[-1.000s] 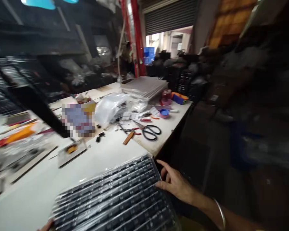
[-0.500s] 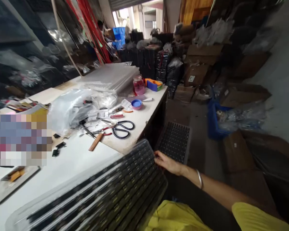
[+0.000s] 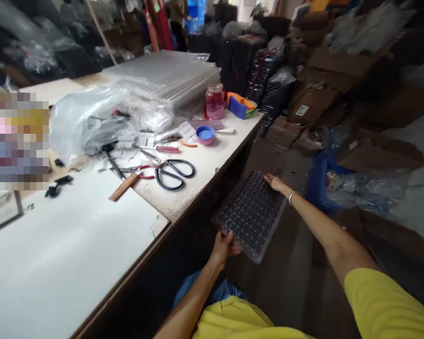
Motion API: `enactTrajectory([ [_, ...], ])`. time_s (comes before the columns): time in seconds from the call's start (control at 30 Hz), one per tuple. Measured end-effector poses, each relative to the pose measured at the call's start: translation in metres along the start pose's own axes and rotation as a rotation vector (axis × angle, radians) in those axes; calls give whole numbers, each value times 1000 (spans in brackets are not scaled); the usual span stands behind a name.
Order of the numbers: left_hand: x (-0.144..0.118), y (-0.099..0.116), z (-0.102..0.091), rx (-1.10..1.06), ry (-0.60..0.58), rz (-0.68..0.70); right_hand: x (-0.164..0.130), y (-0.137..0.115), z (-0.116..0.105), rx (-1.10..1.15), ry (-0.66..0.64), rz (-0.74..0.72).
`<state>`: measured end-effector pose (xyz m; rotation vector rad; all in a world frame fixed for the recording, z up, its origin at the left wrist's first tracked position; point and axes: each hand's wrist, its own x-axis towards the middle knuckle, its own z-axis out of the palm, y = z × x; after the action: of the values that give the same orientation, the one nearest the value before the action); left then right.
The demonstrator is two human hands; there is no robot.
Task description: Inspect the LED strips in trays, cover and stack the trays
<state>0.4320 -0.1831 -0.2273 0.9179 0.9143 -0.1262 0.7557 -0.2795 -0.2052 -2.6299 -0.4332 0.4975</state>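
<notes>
Low beside the table, to its right, a clear plastic tray (image 3: 250, 214) carries rows of small black pieces. My left hand (image 3: 226, 248) grips its near edge, thumb on top and fingers partly under it. At the far right edge, my right hand (image 3: 274, 182) is closed on the rim, its fingertips partly hidden. I cannot tell whether the tray rests on something below.
The white-topped table (image 3: 92, 245) runs along my left. It bears scissors (image 3: 175, 174), a wooden-handled tool (image 3: 125, 187), a plastic bag (image 3: 88, 117) and a stack of clear sheets (image 3: 162, 70). A blue crate (image 3: 320, 181) and cardboard boxes (image 3: 314, 106) stand right.
The tray has moved from over the table's near edge down to the low spot at right, where another tray lay. My left hand has come into view on it. The view has turned downward.
</notes>
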Motion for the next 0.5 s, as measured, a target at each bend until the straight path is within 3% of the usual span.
enactTrajectory([
  [0.2, 43, -16, 18, -112, 40, -121, 23, 21, 35, -322, 122, 138],
  [0.5, 50, -29, 17, -155, 6, -90, 30, 26, 39, -558, 112, 117],
])
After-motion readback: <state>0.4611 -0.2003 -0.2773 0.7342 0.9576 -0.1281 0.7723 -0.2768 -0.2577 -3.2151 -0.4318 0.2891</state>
